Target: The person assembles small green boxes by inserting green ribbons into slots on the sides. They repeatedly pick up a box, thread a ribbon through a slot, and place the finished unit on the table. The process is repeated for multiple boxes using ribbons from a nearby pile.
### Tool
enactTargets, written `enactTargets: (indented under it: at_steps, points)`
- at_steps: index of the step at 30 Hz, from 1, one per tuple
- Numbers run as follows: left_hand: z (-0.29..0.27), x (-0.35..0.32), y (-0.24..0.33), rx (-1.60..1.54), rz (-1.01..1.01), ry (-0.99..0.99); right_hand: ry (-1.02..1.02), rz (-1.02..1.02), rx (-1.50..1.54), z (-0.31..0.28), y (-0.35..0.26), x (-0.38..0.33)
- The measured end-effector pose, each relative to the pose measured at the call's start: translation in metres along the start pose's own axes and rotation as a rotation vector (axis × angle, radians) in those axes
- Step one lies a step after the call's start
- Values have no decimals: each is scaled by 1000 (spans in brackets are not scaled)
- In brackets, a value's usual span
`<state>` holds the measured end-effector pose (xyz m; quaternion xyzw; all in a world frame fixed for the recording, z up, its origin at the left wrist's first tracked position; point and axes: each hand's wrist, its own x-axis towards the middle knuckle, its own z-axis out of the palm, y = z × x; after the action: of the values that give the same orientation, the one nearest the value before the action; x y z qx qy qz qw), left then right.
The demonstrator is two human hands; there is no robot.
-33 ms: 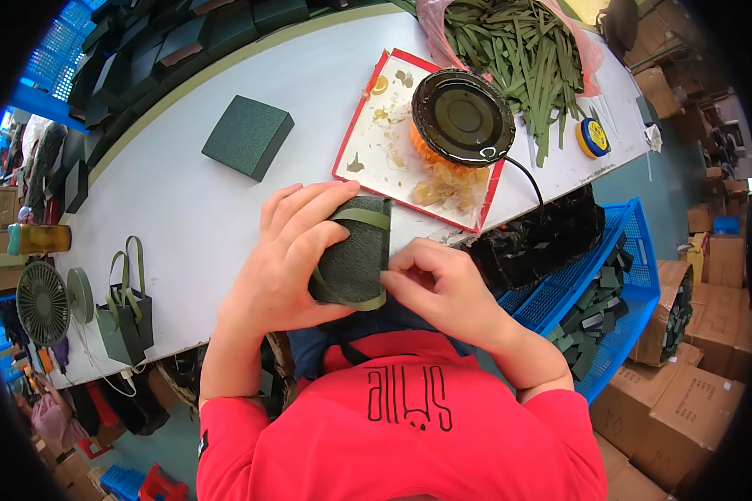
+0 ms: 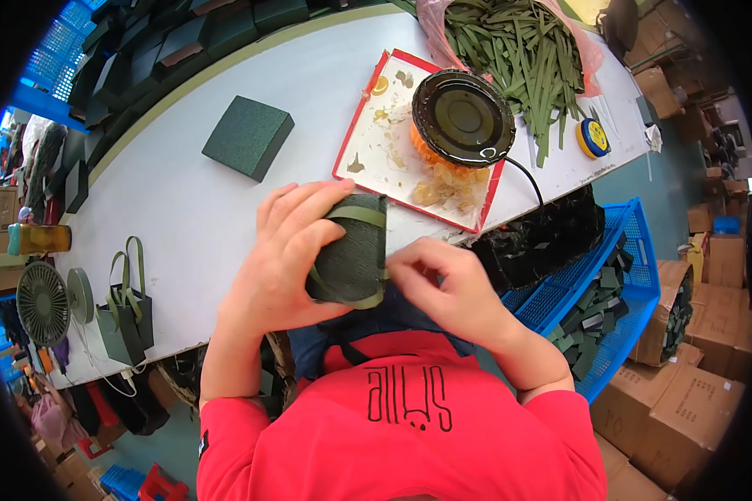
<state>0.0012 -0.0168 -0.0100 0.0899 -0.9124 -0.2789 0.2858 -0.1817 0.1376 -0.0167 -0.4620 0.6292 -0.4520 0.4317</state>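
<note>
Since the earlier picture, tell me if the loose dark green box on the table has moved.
No. The dark green box lies left of the red tray, same gap.

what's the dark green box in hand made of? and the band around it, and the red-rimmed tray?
Dark green box: looks like paper-covered card, matte, finely textured, with crisp edges like the spare box on the table.
Band: flat olive ribbon, probably paper or fabric; same look as the strip pile.
Red-rimmed tray: thin, smooth, likely plastic or coated card; it carries yellowish residue.
</note>
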Motion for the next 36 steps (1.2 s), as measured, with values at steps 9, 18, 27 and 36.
enactTargets:
  at_steps: [9, 18, 27, 36]
  points:
    - [-2, -4, -6, 51, 27, 119, 166, 15, 49, 2, -6, -19]
    - [6, -2, -3, -16, 64, 200, -344, 358, 543, 13, 3, -22]
    - [9, -14, -1, -99, -19, 116, 265, 234, 1298, -11, 24, -26]
    - [0, -42, -9, -38, -158, 67, 523, 75, 1200, -46, 32, -17]
